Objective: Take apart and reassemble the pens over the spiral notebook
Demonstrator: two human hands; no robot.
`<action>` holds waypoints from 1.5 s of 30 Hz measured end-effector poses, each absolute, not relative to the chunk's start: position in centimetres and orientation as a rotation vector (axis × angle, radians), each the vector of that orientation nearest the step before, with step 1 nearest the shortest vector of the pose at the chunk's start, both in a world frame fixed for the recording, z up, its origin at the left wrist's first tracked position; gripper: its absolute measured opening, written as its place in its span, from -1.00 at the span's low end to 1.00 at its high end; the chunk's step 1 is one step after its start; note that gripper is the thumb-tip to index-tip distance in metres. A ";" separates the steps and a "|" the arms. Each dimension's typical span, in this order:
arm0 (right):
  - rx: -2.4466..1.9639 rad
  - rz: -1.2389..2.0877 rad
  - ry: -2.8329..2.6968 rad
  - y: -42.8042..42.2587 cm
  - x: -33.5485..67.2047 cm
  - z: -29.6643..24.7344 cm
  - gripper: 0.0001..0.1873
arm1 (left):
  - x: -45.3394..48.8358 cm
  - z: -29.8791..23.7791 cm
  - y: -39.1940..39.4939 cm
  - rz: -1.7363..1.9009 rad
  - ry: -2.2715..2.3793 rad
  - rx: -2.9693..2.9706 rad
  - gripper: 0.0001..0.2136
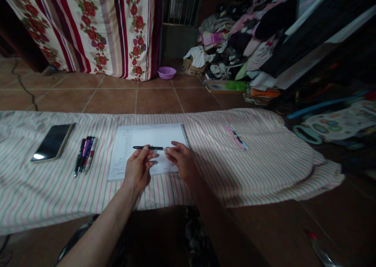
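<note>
A dark pen [155, 148] lies level between my two hands, above a white spiral-bound notebook [155, 133]. My left hand [138, 164] pinches the pen's dark barrel between thumb and fingers. At the other end, my right hand [181, 159] grips the pale tip of the pen with its fingertips. The notebook rests on a striped cloth, its wire binding on the right side. Left of it several pens [85, 155] lie side by side, and farther left is a dark-screened phone [53, 142].
On the right part of the striped cloth [264, 169] lie slim pink and white pens [236, 137]. Beyond the cloth, a purple basin [167, 73] stands on the tiled floor near a floral curtain [100, 28]. Clothes [243, 39] are heaped at the back right.
</note>
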State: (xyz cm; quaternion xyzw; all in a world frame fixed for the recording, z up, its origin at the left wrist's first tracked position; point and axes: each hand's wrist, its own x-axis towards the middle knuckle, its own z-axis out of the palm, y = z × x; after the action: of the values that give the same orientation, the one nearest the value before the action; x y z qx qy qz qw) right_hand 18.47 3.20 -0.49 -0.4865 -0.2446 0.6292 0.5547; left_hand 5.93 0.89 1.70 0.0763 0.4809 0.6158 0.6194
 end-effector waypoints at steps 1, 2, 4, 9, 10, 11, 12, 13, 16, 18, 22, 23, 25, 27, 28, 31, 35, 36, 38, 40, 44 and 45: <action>-1.153 1.481 -0.577 3.2 18.5 -0.5 -0.52 | 5.9 1.7 0.9 1.416 1.108 0.176 -0.94; -1.155 1.477 -0.575 3.2 18.5 -0.5 -0.53 | 5.9 1.7 0.9 1.417 1.109 0.178 -0.94; -1.158 1.471 -0.571 3.3 18.5 -0.5 -0.54 | 5.9 1.7 0.9 1.421 1.113 0.182 -0.94; -1.168 1.448 -0.553 3.4 18.6 -0.6 -0.57 | 5.8 1.7 0.9 1.421 1.128 0.178 -0.94; -1.164 1.447 -0.552 3.4 18.6 -0.6 -0.57 | 5.8 1.7 0.9 1.421 1.127 0.179 -0.94; -1.161 1.450 -0.554 3.4 18.6 -0.7 -0.56 | 5.8 1.7 0.9 1.424 1.126 0.182 -0.94; -1.159 1.453 -0.554 3.4 18.6 -0.7 -0.56 | 5.8 1.6 0.9 1.427 1.124 0.185 -0.94; -1.157 1.455 -0.552 3.4 18.6 -0.7 -0.56 | 5.8 1.6 0.9 1.430 1.122 0.188 -0.94; -1.156 1.452 -0.543 3.4 18.6 -0.7 -0.57 | 5.7 1.6 0.9 1.440 1.121 0.192 -0.94; -1.151 1.447 -0.540 3.4 18.6 -0.7 -0.58 | 5.7 1.6 0.9 1.442 1.122 0.193 -0.94; -1.135 1.454 -0.546 3.4 18.6 -0.7 -0.59 | 5.6 1.7 1.0 1.437 1.132 0.180 -0.93; -1.134 1.455 -0.546 3.4 18.6 -0.7 -0.59 | 5.6 1.8 1.0 1.437 1.136 0.174 -0.92; -1.131 1.453 -0.545 3.4 18.6 -0.7 -0.60 | 5.6 1.8 1.0 1.438 1.140 0.165 -0.92; -1.129 1.453 -0.541 3.4 18.6 -0.8 -0.60 | 5.5 1.7 1.0 1.439 1.143 0.165 -0.92; -1.127 1.457 -0.542 3.4 18.6 -0.8 -0.60 | 5.5 1.6 1.0 1.440 1.143 0.166 -0.92; -1.124 1.466 -0.541 3.4 18.6 -0.9 -0.62 | 5.4 1.5 1.0 1.446 1.141 0.168 -0.92; -1.127 1.458 -0.530 3.5 18.6 -1.0 -0.62 | 5.4 1.5 1.0 1.449 1.135 0.171 -0.92; -1.122 1.459 -0.530 3.5 18.6 -1.0 -0.62 | 5.4 1.5 1.0 1.449 1.138 0.169 -0.92; -1.110 1.467 -0.534 3.5 18.5 -1.0 -0.62 | 5.4 1.5 1.0 1.451 1.143 0.166 -0.92; -1.107 1.476 -0.532 3.4 18.5 -1.0 -0.62 | 5.3 1.6 1.0 1.453 1.149 0.159 -0.92; -1.099 1.501 -0.512 3.4 18.5 -0.6 -0.68 | 5.2 1.6 1.1 1.455 1.153 0.131 -0.91; -1.098 1.509 -0.512 3.4 18.5 -0.6 -0.70 | 5.1 1.6 1.1 1.455 1.152 0.126 -0.90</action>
State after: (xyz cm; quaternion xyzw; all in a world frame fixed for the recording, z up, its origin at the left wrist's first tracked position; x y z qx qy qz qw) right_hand 18.54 3.36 -0.55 -0.4674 -0.2179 0.6422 0.5671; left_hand 5.13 1.14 1.56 0.0545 0.4964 0.6272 0.5977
